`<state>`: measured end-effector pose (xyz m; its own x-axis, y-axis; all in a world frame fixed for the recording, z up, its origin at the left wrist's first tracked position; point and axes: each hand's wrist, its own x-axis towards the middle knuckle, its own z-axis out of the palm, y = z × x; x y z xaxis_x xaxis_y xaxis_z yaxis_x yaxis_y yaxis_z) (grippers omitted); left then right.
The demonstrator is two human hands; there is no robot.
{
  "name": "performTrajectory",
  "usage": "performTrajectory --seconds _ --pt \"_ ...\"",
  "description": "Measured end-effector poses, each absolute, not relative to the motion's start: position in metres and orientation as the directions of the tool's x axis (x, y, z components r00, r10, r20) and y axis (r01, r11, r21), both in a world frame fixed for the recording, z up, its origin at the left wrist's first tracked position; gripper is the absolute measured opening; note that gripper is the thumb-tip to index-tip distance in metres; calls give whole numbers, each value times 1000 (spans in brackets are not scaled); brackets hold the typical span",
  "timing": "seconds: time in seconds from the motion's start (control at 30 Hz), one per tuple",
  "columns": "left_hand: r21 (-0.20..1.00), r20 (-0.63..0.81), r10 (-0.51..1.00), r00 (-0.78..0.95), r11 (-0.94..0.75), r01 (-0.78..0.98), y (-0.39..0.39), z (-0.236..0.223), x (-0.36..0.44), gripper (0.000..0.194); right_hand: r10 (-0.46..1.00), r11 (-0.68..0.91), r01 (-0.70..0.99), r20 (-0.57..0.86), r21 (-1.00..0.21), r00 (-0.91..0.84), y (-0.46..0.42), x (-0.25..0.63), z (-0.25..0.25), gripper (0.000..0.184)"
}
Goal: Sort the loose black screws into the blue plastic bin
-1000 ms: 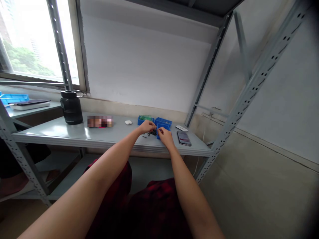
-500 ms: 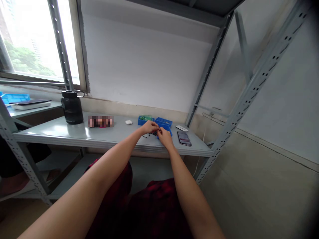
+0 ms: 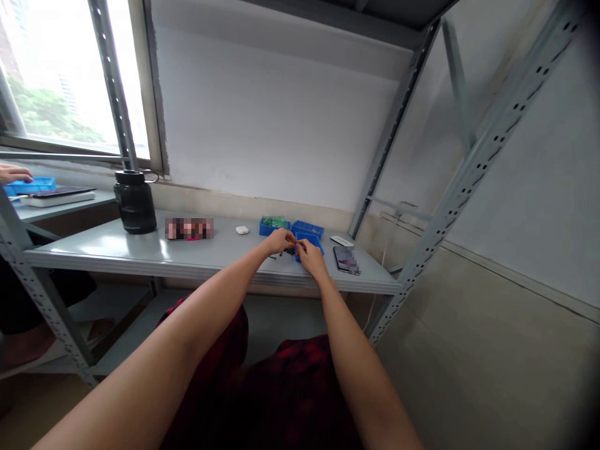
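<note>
A pale wall (image 3: 281, 137) backs the grey metal desk (image 3: 220, 255), with a bright window (image 3: 47, 81) at far left. Below the window, another person's hand (image 3: 16, 174) is at a light-blue basket (image 3: 44, 183). Along the desk come a dark bottle (image 3: 135, 203), a small white case (image 3: 242, 230) and a blue box (image 3: 267, 231) with green material inside. Small dark pieces (image 3: 287, 252) lie loose just under the left hand (image 3: 280, 239) — the nearer one — and left of the right hand (image 3: 308, 255); their long axes are too small to read. Both hands' fingertips come close together above; how wide each grip stands, or whether it has a piece, I can't make out. Beside the right hand is a blue tray (image 3: 313, 237), mostly hidden; behind it, a rear tray (image 3: 300, 224) holds small bits. A phone (image 3: 344, 257) lies farther right.
</note>
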<state>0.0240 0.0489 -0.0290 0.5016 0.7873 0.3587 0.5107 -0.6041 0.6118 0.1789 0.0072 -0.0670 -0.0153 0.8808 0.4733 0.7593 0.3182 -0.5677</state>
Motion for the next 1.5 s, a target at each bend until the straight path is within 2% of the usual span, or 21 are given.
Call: performTrajectory --seconds 0.27,0.63,0.97,1.2,1.37,1.5 --pt "583 364 794 486 -601 546 50 -29 25 25 876 324 739 483 -590 2 9 180 -68 23" --pt "558 318 807 497 -583 590 53 -30 16 25 855 322 707 515 -630 70 12 185 -70 20" --pt "665 358 831 425 -546 509 44 -22 18 21 859 334 699 509 -632 51 9 183 -69 20" --pt "796 341 843 416 -494 349 41 -20 25 21 853 368 712 521 -598 -3 9 179 -70 21" --pt "756 346 830 438 -523 393 44 -24 30 21 851 373 735 524 -567 -27 11 174 -74 24" --pt "646 373 822 430 -562 516 44 -24 30 21 860 366 750 508 -551 -46 13 173 -75 25"
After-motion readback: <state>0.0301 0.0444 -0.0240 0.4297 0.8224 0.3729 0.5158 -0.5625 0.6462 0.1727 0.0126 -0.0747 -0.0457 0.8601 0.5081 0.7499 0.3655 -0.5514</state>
